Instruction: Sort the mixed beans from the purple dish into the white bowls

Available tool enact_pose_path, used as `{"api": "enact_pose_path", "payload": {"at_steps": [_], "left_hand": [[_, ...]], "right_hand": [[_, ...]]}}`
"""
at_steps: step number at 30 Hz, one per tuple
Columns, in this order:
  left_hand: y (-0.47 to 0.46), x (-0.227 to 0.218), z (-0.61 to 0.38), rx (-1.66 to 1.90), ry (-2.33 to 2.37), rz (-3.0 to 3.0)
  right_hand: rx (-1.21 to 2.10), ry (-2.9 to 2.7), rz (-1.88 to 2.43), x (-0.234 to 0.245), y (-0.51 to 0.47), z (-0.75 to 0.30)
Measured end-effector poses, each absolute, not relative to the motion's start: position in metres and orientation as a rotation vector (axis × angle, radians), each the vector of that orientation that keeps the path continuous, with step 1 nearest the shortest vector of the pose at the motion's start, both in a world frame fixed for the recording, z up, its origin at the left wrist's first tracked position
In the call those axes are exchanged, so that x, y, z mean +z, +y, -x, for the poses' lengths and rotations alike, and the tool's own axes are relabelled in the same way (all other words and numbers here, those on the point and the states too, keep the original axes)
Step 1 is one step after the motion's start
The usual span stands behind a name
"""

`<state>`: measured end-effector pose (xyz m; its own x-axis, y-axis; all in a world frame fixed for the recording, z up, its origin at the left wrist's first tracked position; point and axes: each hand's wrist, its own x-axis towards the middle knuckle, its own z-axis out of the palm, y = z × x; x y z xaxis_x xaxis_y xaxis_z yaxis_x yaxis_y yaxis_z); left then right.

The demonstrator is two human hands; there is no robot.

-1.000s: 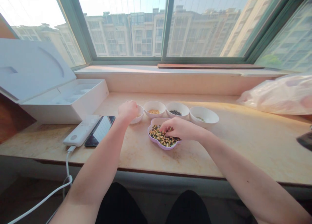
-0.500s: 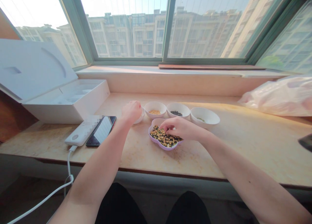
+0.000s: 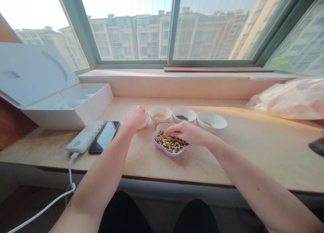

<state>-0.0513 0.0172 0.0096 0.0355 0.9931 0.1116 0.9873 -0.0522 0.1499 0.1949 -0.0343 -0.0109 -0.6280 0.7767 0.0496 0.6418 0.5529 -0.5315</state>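
The right grip point(image 3: 188, 133) is pressed together just over the mixed beans point(image 3: 169, 141) in a lilac dish point(image 3: 158, 146), perhaps pinching some, hard to tell. The left grip point(image 3: 135, 117) curls shut above a small white bowl point(image 3: 146, 122), at the dish's eleven o'clock on the bench point(image 3: 227, 158).

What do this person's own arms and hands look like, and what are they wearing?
The left hand and right hand are bare, without gloves. The forearms show no sleeves, watch or bracelet. The only clothing in view is black clothing over the legs.
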Motion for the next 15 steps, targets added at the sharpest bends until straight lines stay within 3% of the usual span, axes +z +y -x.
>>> {"api": "enact_pose_path", "payload": {"at_steps": [8,15], "left_hand": [[0.02,0.008,0.053,0.291,2.128,-2.256],[0.006,0.012,0.037,0.654,1.978,-2.376]], "right_hand": [[0.773,-2.533,1.126,-0.014,-0.037,-0.198],[0.566,-2.207,1.076,-0.015,-0.025,-0.202]]}}
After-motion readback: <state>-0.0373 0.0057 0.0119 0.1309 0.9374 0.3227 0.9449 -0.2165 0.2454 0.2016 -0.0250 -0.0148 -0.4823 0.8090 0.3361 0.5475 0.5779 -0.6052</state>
